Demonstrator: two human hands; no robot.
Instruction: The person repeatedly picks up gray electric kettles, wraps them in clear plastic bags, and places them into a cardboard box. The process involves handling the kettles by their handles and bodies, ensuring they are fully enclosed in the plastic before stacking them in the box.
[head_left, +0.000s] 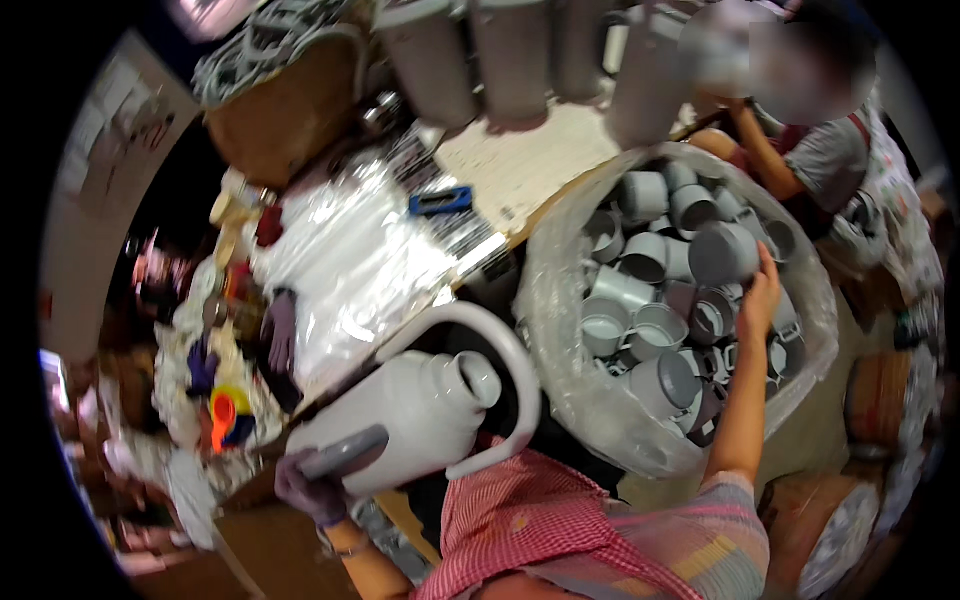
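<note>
My left hand (310, 487), in a purple-grey glove, is closed at the base end of a large light grey plastic jug (425, 415), by its darker grey grip. The jug lies tilted in front of me, its round open neck pointing right and a thick curved handle arching over it. At the right, my bare right hand (760, 295) reaches into a clear plastic bag (555, 375) filled with several grey cup-shaped parts (658, 330). Its fingers are closed around the side of one grey cup (725, 252), whose round flat end faces me.
Clear plastic sheets (340, 250) and a blue-handled tool (441, 201) lie on the table. Tall grey containers (510, 60) stand at the back, beside a brown box (290, 115) of grey handles. Gloves and an orange scoop (223, 415) sit left. Another person (830, 165) works at far right.
</note>
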